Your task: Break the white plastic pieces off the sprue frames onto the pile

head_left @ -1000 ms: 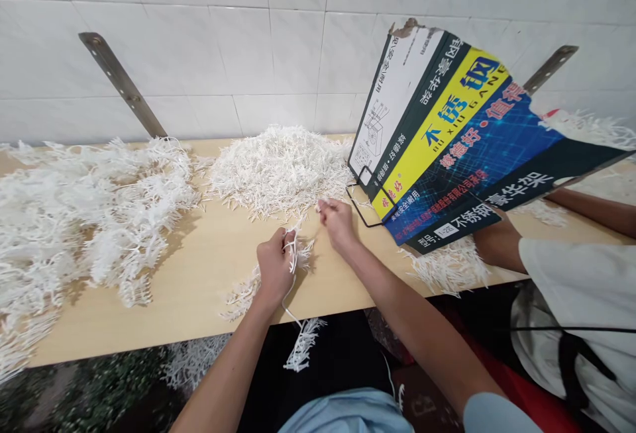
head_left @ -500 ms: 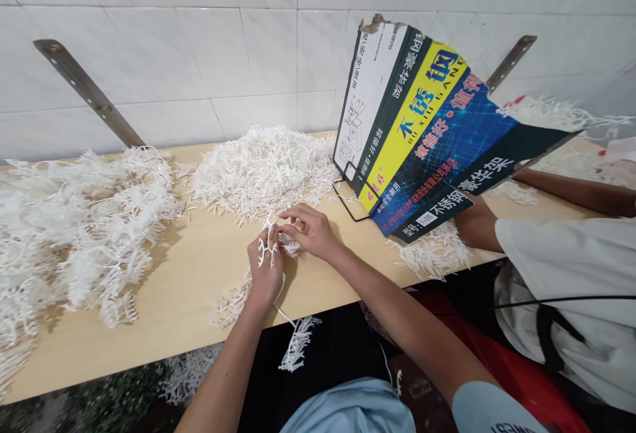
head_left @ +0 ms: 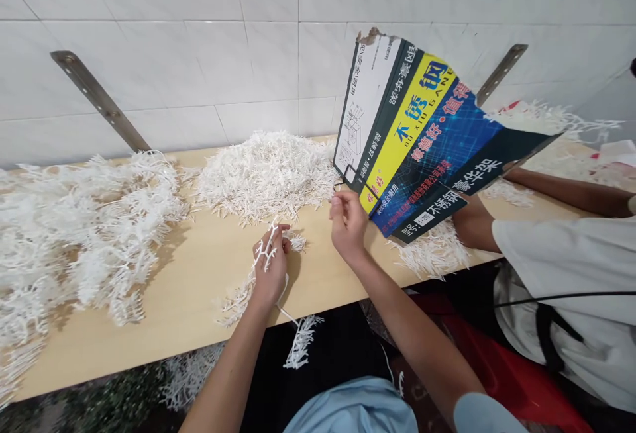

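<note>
White-tiled wall behind, pale wooden table (head_left: 193,300) in front.

Head view: left hand (head_left: 269,271) is closed around a white branched plastic strip (head_left: 264,253) near the table edge, with the strip's tail hanging below. Right hand (head_left: 348,221) is raised with fingertips pinched together; contents too small to tell. Loose pile (head_left: 268,171) of small white pieces lies just behind. Tangled heap (head_left: 84,228) at left. Printed carton (head_left: 417,135) at right, with 1 co-worker's arm (head_left: 477,224) beneath it.

Judgement: the strip is light, thin and springy, and its twigs probably snap easily. Hold it by the central stem.
</note>
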Available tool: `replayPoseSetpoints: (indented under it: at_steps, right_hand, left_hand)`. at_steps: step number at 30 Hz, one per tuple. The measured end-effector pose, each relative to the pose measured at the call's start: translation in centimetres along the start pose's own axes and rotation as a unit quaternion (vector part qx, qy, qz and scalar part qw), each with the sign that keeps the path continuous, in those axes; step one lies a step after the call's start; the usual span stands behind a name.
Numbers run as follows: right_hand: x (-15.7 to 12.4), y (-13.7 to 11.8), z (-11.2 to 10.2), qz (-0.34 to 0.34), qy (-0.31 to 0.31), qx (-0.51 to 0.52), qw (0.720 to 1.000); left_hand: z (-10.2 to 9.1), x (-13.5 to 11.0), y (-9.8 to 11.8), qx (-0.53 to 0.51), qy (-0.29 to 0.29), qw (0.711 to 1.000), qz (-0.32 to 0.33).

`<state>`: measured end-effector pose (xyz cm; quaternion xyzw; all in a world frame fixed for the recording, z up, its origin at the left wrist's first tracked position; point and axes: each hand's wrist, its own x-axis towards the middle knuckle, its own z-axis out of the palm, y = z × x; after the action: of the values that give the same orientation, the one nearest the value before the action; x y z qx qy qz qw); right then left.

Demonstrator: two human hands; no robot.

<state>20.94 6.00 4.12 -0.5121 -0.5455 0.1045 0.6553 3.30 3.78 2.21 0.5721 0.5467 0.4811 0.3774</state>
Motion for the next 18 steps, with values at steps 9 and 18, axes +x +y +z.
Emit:
replayPoseSetpoints:
  at_steps: [9, 18]
  right_hand:
    - [-17.5, -3.1, -16.0, -0.129, -0.053, -0.289, 0.947]
    - [-14.4, -5.2, -14.2, -0.171, -0.092, -0.222, 0.955]
  left_hand:
    - [-0.6, 0.4, 0.3, 0.021, -0.049, 0.998, 0.039]
    - [-0.2, 0.3, 0.6, -0.062, -0.087, 0.993, 0.046]
